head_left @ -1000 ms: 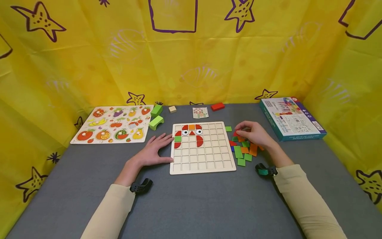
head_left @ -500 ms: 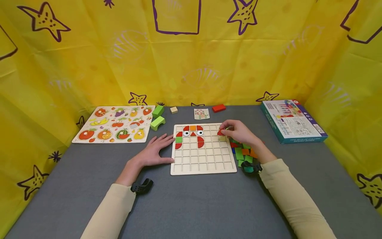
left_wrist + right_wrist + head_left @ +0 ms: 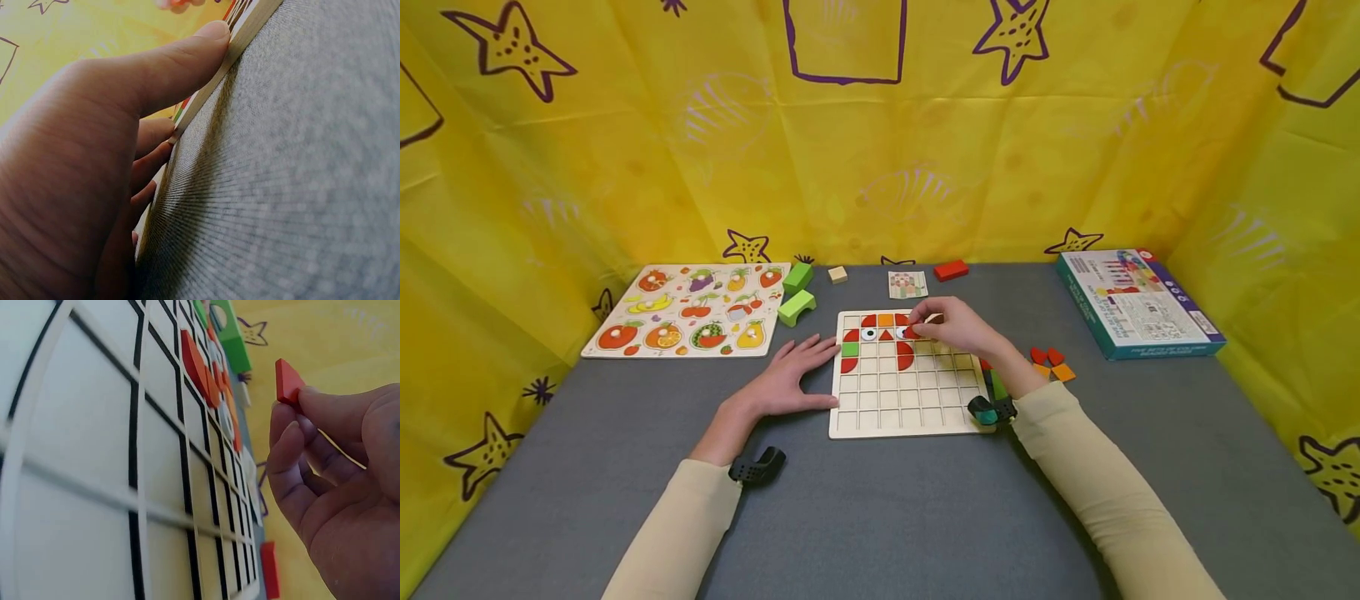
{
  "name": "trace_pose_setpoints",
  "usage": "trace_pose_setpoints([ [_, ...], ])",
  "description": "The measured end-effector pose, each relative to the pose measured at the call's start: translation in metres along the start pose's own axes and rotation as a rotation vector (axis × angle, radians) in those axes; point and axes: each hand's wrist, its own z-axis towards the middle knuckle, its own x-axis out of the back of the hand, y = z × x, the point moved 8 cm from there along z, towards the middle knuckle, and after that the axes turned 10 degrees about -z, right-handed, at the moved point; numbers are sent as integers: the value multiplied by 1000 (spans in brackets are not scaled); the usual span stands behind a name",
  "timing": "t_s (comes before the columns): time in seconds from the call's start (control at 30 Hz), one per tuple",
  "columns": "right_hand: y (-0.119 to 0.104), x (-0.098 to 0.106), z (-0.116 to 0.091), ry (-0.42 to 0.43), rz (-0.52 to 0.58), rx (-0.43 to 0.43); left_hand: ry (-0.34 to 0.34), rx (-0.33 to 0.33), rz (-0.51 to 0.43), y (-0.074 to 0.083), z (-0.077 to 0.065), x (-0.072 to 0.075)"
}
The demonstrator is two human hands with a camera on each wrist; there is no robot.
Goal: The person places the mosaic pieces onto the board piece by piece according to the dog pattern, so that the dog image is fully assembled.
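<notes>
A wooden grid board [image 3: 917, 404] lies on the grey table, with red, orange and green tiles and two eye tiles [image 3: 868, 334] set in its upper left cells. Spread along the board's left edge, my left hand [image 3: 782, 385] touches it with straight fingers and thumb; the left wrist view has the thumb [image 3: 187, 59] against the rim. Over the board's upper part, my right hand [image 3: 961, 325] pinches a red tile [image 3: 287, 382] between thumb and fingers. In the right wrist view that tile is held up off the board. Its full shape is partly covered by the fingertips.
Loose tiles [image 3: 1063, 370] lie right of the board, partly hidden by my right forearm. Behind it are a small pattern card [image 3: 907, 284], a red block [image 3: 951, 269] and green blocks [image 3: 797, 307]. A fruit puzzle [image 3: 685, 317] lies left; a box [image 3: 1138, 304] lies right.
My right hand has moved left from the loose tile pile to over the board, carrying a red tile it picked up. My left hand has stayed at the board's left edge.
</notes>
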Motion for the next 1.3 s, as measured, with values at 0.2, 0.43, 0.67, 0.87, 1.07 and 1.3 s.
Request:
trace_pose_setpoints([
  [0.2,-7,-15,15,-37,-52,-10,1,-3,0,0,-1,0],
  [0.43,-19,-34,31,-67,-167,-2,-2,5,-6,1,-1,1],
  [0.67,-28,-47,40,-85,-237,22,-6,4,-8,2,-1,1],
  [0.87,-33,-56,44,-97,-285,58,1,2,-6,2,-1,1],
  [1.07,-40,-61,45,-110,-369,81,-6,12,2,0,0,-1],
  [1.3,-46,-64,45,-126,-456,128,-4,10,-2,0,0,0],
])
